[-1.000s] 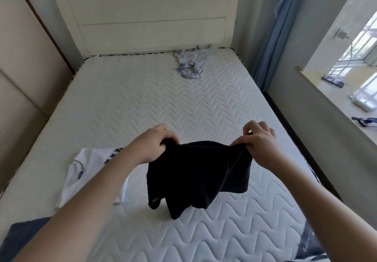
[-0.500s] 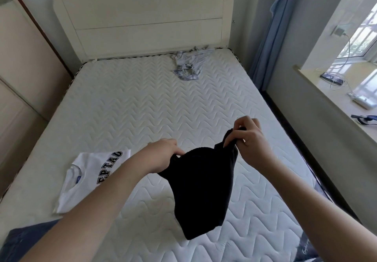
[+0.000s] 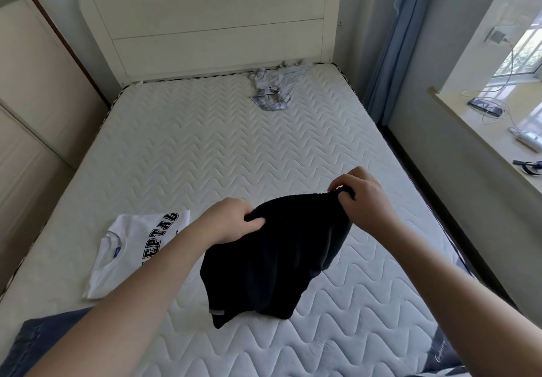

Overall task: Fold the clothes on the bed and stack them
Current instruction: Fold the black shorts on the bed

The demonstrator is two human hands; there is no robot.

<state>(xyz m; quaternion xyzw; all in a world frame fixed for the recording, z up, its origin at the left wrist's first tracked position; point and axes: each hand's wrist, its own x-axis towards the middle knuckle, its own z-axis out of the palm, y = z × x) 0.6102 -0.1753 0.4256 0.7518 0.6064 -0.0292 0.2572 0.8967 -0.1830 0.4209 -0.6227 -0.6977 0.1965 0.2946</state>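
Left hand (image 3: 231, 220): curled tight round the top edge of a black garment (image 3: 272, 262), thumb on the near side, fingers tucked behind the cloth. Right hand (image 3: 359, 197): pinching the other end of the same top edge, fingers bent over a small bunch of cloth, a bit higher and farther away than the left. Black garment: held up in the air between both hands, hanging down in soft folds, low corner with a small grey tag (image 3: 216, 312) dangling just above the mattress (image 3: 205, 147) or maybe brushing it; hard to tell which. Could be shorts, but shape too bunched up to say for sure.

On the mattress, near the left edge: a white T-shirt (image 3: 126, 255) with big black letters, folded flat, partly hidden behind the left arm. Far away, up by the cream headboard (image 3: 211, 27): a crumpled pale blue checked garment (image 3: 271, 90), not folded, lying well apart from everything else. At the near left corner: a dark blue cloth (image 3: 41, 344), only partly in view. At the near right corner: another dark blue piece with pale cursive writing (image 3: 440, 356).

On the right: a blue curtain (image 3: 390, 54) beside the bed, then a windowsill (image 3: 481, 130) with white cables and small gadgets lying on it.
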